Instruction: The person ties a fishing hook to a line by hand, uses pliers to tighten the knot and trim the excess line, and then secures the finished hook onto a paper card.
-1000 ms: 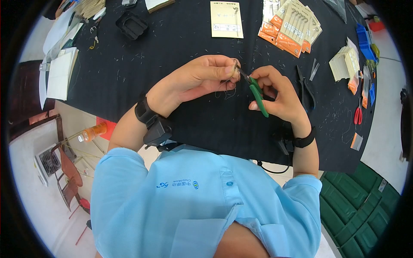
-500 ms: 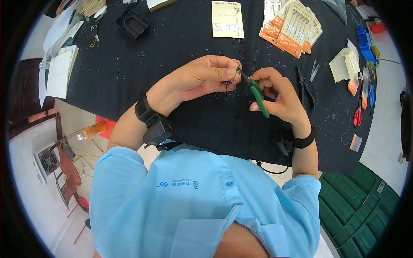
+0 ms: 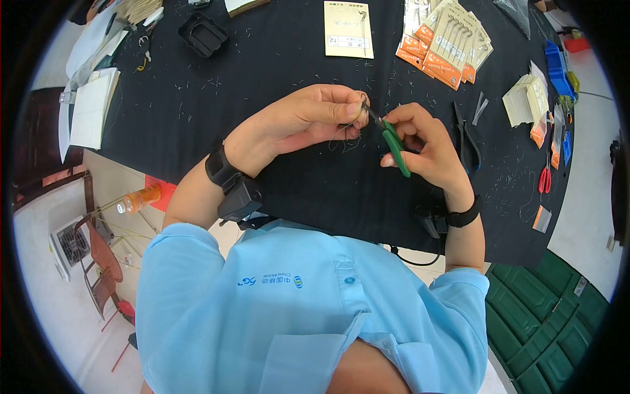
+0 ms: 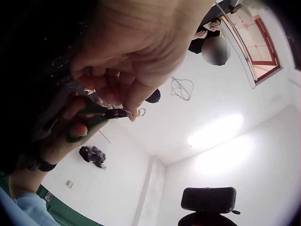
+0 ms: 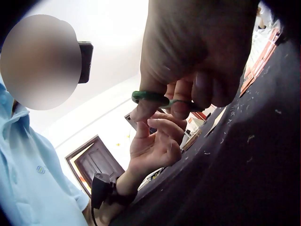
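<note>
My left hand [image 3: 314, 117] pinches a small fishing hook [image 4: 144, 112] between thumb and forefinger; its curved wire pokes past the fingertips in the left wrist view. Thin line [image 3: 346, 142] hangs in loose loops below those fingers. Green-handled scissors [image 3: 396, 151] are gripped by my right hand [image 3: 426, 141], with the thumb in one handle loop and fingers in the other. Their dark blades point left and reach right to the left fingertips at the hook. Most of the hook is hidden by the left finger and thumb.
Bits of trimmed line litter the black-covered table [image 3: 282, 177]. A hook card [image 3: 348, 29] lies beyond the hands, with orange-and-cream hook packets [image 3: 446, 43] to its right. Black-handled pliers [image 3: 467, 141], red-handled scissors [image 3: 545, 178] and a stack of cards [image 3: 525, 98] lie right; a black tray [image 3: 202, 36] sits far left.
</note>
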Available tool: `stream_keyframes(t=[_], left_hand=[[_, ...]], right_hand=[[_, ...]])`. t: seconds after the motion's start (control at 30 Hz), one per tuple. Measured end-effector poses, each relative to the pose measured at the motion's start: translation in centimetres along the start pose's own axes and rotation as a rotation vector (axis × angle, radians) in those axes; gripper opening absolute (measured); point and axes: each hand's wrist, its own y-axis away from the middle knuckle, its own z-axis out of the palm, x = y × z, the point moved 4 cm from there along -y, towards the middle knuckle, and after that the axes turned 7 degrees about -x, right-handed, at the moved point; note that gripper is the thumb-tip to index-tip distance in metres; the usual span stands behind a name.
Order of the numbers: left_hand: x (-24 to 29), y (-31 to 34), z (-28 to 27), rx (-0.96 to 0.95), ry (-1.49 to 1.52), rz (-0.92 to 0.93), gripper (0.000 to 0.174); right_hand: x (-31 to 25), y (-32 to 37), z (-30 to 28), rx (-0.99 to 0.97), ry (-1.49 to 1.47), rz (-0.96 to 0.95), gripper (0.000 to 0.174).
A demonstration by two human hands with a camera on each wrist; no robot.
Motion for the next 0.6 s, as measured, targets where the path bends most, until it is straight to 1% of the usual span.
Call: stream_keyframes(t=[0.03, 0.07, 0.13, 0.2, 0.27, 0.33, 0.6], left_hand=[[-0.03, -0.01, -0.01, -0.047, 0.036, 0.02, 0.019], [0.08, -0.03, 0.16, -0.047, 0.036, 0.02, 0.019], [0.21, -0.01, 0.32, 0.041, -0.017, -0.022, 0.03], [0.17, 0.01, 0.24, 0.055, -0.015, -0.02, 0.03], [0.0, 0.03, -0.08, 0.068, -0.013, -0.018, 0.03], [-0.19, 0.01, -0.4, -0.016, 0.065, 0.034, 0.018], [-0.27, -0.01, -0.58, 0.014, 0.06, 0.033, 0.021]], right_hand=[[0.0, 0.0, -0.01, 0.004, -0.001, -0.003, 0.042], [0.02, -0.01, -0.01, 0.008, -0.001, -0.006, 0.041], [0.25, -0.06, 0.07, 0.022, 0.0, -0.026, 0.041], [0.22, -0.1, 0.12, 0.038, 0.001, -0.046, 0.041], [0.2, -0.11, 0.18, 0.047, -0.007, -0.019, 0.042], [0.21, -0.1, 0.13, 0.054, 0.013, -0.021, 0.042], [0.03, 0.02, -0.03, 0.086, 0.094, -0.034, 0.04]])
